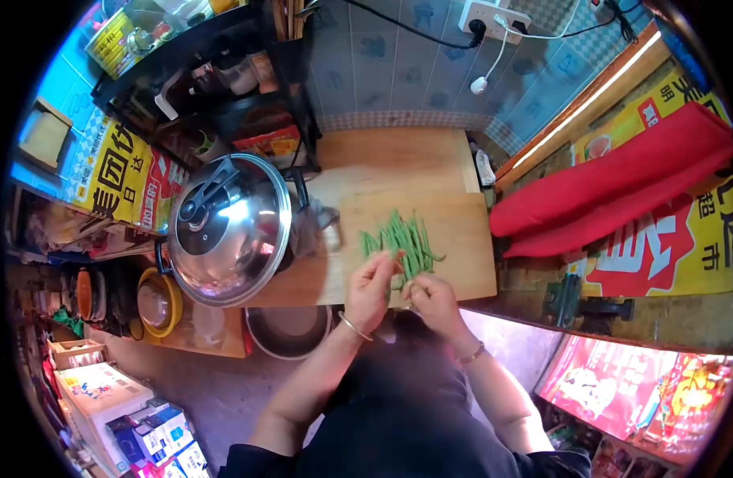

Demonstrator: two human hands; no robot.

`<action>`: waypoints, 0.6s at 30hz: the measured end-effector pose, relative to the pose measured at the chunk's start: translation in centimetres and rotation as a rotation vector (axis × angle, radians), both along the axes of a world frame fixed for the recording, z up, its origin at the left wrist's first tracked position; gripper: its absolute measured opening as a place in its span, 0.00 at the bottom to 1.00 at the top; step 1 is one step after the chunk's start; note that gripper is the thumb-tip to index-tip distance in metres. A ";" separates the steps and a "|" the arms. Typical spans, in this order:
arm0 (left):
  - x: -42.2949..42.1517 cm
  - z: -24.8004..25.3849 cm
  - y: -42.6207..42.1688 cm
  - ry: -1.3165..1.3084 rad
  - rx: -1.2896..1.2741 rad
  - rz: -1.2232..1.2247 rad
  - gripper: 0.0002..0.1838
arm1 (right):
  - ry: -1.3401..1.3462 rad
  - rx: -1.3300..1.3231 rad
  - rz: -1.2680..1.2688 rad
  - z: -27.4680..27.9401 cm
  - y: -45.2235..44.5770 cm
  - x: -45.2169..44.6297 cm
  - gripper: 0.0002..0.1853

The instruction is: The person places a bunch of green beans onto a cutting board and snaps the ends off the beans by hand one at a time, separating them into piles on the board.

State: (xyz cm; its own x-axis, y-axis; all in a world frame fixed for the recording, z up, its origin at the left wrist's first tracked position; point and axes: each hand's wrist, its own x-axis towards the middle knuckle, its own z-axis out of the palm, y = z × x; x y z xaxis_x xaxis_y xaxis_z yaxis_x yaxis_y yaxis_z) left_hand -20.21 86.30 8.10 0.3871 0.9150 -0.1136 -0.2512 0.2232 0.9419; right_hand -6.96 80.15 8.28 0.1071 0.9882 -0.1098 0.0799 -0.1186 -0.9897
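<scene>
A loose bunch of green beans point(404, 237) lies on a pale wooden board point(470, 247) in front of me. At the near left end of the beans is my left hand point(370, 293), its fingers closed in a pinch. Close beside it, my right hand point(435, 304) is also pinched, at the beans' lower ends. The fingertips almost meet, and what they hold between them is too small to make out. I wear a bangle on the left wrist and a bracelet on the right.
Left of the board stands a large steel pot with a shiny lid point(231, 231), a grey cloth point(315, 231) beside it. Below sits a round basin point(288, 328). A red cloth point(613, 187) lies on the right ledge. Behind are a black rack point(199, 48) and a power strip point(494, 20).
</scene>
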 end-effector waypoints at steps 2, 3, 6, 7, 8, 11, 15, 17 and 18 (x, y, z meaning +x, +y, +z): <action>-0.2 0.8 1.8 -0.550 -0.260 0.291 0.11 | -0.101 -0.116 0.097 -1.7 -1.2 0.3 0.07; -1.2 0.8 2.9 -0.623 -0.235 0.296 0.11 | -0.033 -0.157 0.079 -3.8 -2.4 1.1 0.07; -3.5 1.9 5.0 -0.689 -0.191 0.352 0.13 | 0.119 -0.304 -0.036 -4.6 -4.2 3.4 0.07; -3.9 1.8 5.4 -0.735 -0.215 0.365 0.13 | 0.120 -0.303 -0.038 -5.2 -4.5 4.5 0.07; -4.1 1.8 5.7 -0.781 -0.238 0.376 0.13 | 0.139 -0.330 -0.135 -6.0 -4.6 5.6 0.08; -3.7 1.7 5.8 -0.868 -0.254 0.349 0.14 | -0.031 -0.239 -0.123 -3.9 -3.2 5.2 0.09; -1.6 1.5 4.9 -0.907 -0.335 0.337 0.12 | 0.065 -0.184 0.039 -1.9 -0.7 1.2 0.12; -1.0 1.4 4.6 -0.904 -0.328 0.344 0.12 | 0.239 -0.238 0.060 -0.4 -0.2 -0.1 0.11; -0.9 1.4 4.5 -0.882 -0.309 0.365 0.12 | 0.286 -0.266 0.081 0.3 -0.2 -0.6 0.12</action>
